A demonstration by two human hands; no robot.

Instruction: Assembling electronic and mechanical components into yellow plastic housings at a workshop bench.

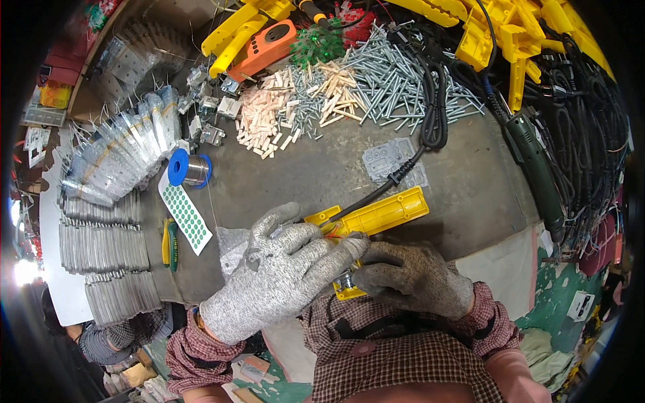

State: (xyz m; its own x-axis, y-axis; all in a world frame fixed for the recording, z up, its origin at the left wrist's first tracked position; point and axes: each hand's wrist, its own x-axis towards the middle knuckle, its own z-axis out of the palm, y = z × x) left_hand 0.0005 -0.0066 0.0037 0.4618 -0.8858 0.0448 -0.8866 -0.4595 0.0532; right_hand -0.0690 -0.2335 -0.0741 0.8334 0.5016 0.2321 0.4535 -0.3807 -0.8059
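A yellow plastic tool housing (pixel 390 211) lies in front of me, its long ribbed half pointing to the far right. A black cable (pixel 368 198) runs into it, with thin coloured wires showing near my fingertips. My left hand (pixel 272 275), in a light grey knit glove, is closed over the housing's near left part and covers much of it. My right hand (pixel 416 275), in a darker, soiled glove, has its fingers bent together at the housing's near end. Beside those fingertips sits a small round metal part (pixel 345 279). Whatever the right fingertips pinch is hidden.
Screws (pixel 396 80) and pale small pieces (pixel 265 114) are heaped at the back. A solder spool (pixel 190 168), green-dotted sticker sheet (pixel 185 211) and pliers (pixel 169 245) lie left, near stacked metal strips (pixel 107 245). At right are an electric screwdriver (pixel 534 164) and bundled black cables (pixel 584 134).
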